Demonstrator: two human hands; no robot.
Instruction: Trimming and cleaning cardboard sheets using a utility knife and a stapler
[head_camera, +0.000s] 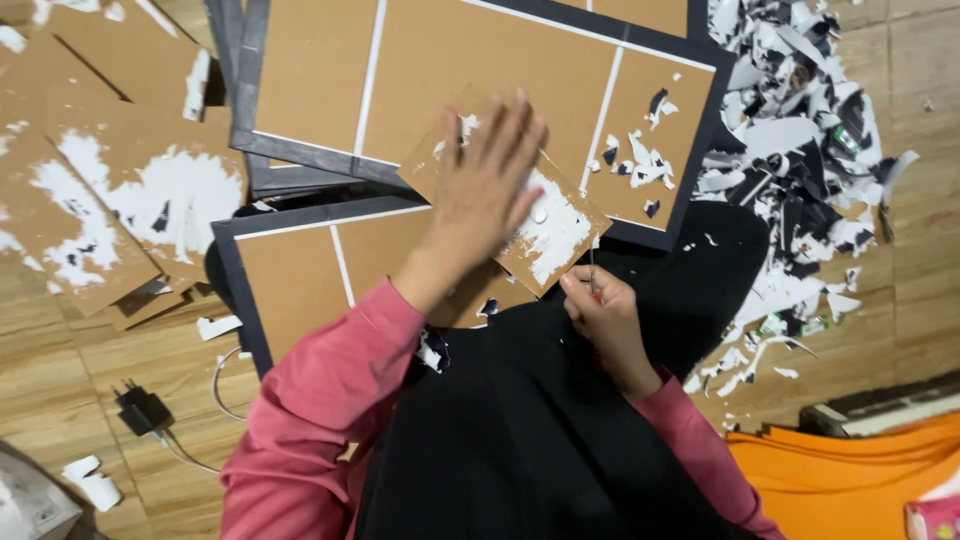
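On my lap, over the black cloth, lay the small brown cardboard square with torn white paper stuck to it, tilted like a diamond. My left hand pressed flat on it, fingers spread open. My right hand was closed around a thin blade with a red handle at the square's lower edge. Beneath it sat large brown cardboard panels with dark grey borders. A heap of black and white paper scraps covered the wooden floor beside them.

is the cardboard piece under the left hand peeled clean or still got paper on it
Still papered: white patches remain on the cardboard piece beside the flat left hand.
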